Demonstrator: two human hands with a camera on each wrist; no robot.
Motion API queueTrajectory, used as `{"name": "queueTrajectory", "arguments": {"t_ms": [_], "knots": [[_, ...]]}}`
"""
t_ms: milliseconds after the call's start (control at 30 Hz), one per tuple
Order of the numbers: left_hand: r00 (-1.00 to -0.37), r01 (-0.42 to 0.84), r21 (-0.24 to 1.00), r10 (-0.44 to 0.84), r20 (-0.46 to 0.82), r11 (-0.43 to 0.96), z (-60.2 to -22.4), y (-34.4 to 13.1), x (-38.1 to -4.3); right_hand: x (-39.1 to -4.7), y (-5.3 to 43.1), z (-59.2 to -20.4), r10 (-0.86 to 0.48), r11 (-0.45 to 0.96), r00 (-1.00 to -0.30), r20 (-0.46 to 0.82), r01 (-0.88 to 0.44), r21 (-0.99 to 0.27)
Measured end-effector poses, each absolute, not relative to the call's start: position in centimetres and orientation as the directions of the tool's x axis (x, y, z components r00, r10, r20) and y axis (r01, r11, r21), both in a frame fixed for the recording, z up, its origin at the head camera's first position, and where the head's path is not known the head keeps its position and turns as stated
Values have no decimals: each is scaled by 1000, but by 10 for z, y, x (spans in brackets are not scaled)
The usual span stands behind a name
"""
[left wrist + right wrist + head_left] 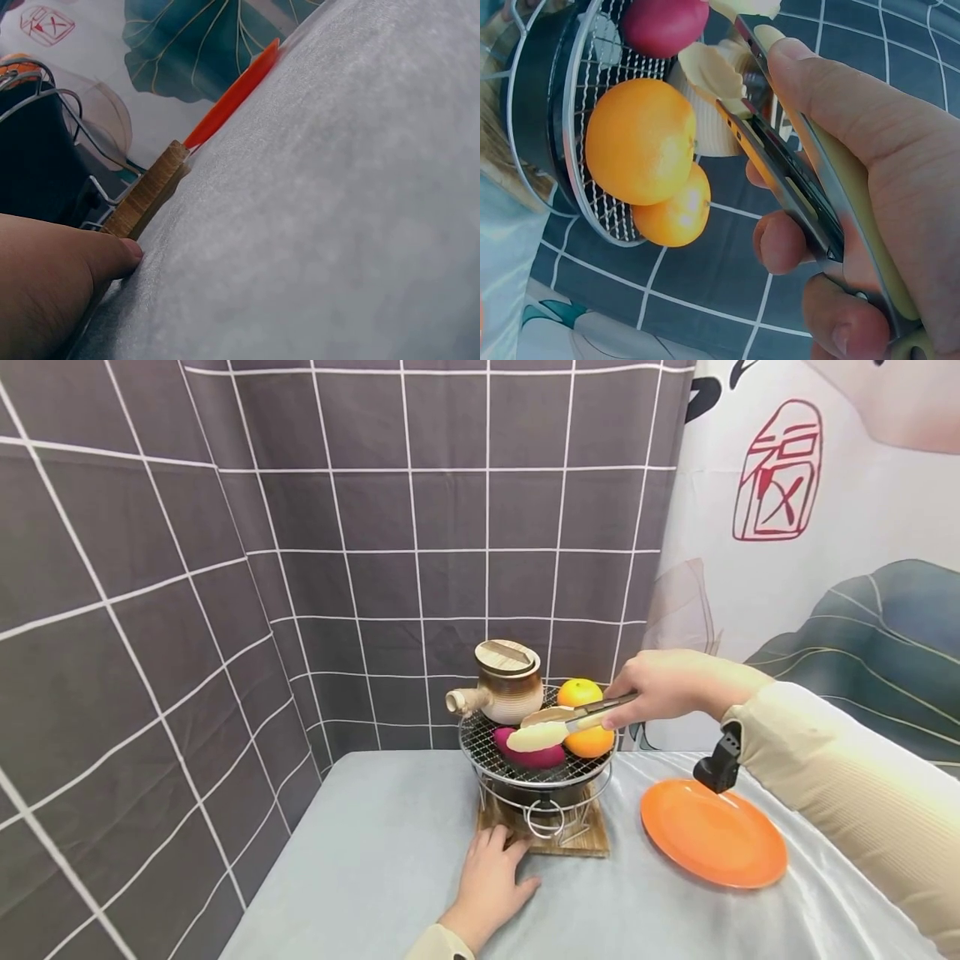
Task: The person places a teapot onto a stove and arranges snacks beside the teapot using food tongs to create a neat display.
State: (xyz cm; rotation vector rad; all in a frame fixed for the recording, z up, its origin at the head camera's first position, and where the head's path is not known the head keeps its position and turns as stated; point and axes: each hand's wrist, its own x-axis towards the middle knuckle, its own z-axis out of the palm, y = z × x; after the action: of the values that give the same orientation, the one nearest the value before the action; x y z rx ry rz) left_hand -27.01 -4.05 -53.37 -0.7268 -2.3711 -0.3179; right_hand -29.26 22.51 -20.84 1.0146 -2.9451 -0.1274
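Note:
My right hand (663, 685) grips a pair of metal tongs (784, 187) with cream-coloured tips, fingers and thumb curled round the handles. The tips stand apart, over a purple-red sweet potato (534, 758) lying on the round wire grill (480, 753); nothing shows between them in the right wrist view. Two oranges (641, 142) sit on the mesh near the hand, one behind the other. At the grill's foot, my left hand (491, 881) lies with fingers spread, touching the front left edge of a wooden board (588, 842). Its thumb is beside the board's edge in the left wrist view.
A brown and cream side-handled clay pot (513, 697) with a wooden lid stands at the back of the grill. An orange plate (712, 835) lies on the pale tablecloth (375, 860) to the right. Dark checked cloth (450, 585) hangs behind and left.

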Motion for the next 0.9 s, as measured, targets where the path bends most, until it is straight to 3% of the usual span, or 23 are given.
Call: {"name": "queueTrajectory", "arguments": {"t_ms": [500,900], "knots": [[-669,566,56,419,614,822,-535,-40,-271,-291,229,-212,-616,787,-787,35,-612,76],[-619,583,35,416,667,811,-534,-40,-271,-281,242,-204,-556,831,-820,139,-548,89]]}}
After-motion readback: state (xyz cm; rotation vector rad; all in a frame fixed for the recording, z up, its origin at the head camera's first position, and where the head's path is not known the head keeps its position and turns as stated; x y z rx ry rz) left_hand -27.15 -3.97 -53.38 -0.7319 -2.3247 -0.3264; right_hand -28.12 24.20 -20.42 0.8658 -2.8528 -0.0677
